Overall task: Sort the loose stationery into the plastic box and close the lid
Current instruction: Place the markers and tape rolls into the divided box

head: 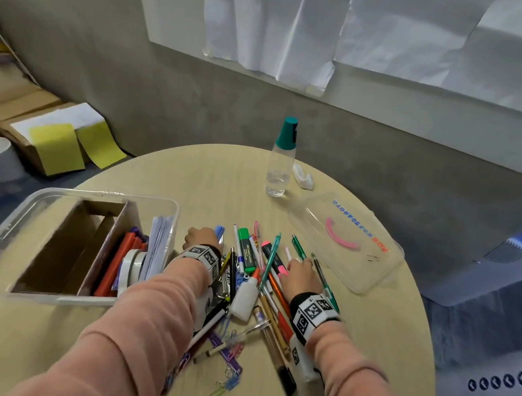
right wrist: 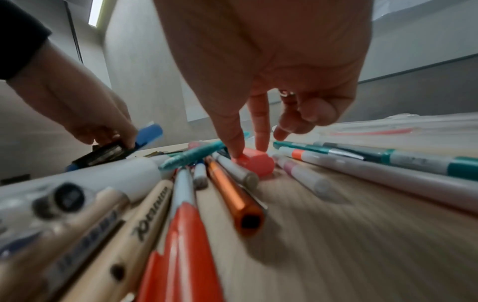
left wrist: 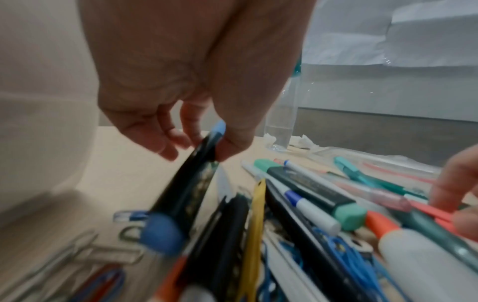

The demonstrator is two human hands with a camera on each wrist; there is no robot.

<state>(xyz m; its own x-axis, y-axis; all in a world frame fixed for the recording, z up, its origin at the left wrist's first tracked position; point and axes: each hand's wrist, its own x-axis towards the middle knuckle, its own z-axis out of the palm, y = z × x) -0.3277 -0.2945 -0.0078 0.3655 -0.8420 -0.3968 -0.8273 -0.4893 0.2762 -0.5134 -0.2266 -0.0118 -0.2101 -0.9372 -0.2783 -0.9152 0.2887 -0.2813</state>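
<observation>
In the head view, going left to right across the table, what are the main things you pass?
Plastic box → left hand → green highlighter → right hand → lid.

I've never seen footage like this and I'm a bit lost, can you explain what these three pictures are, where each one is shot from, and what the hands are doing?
No machine here: a person wears three cameras. One looks down from the head, one sits on each wrist. On the round table lies a pile of pens, beside an open plastic box and its lid. The left hand pinches a black pen with a blue cap. The right hand touches a pink highlighter with its fingertips.
</observation>
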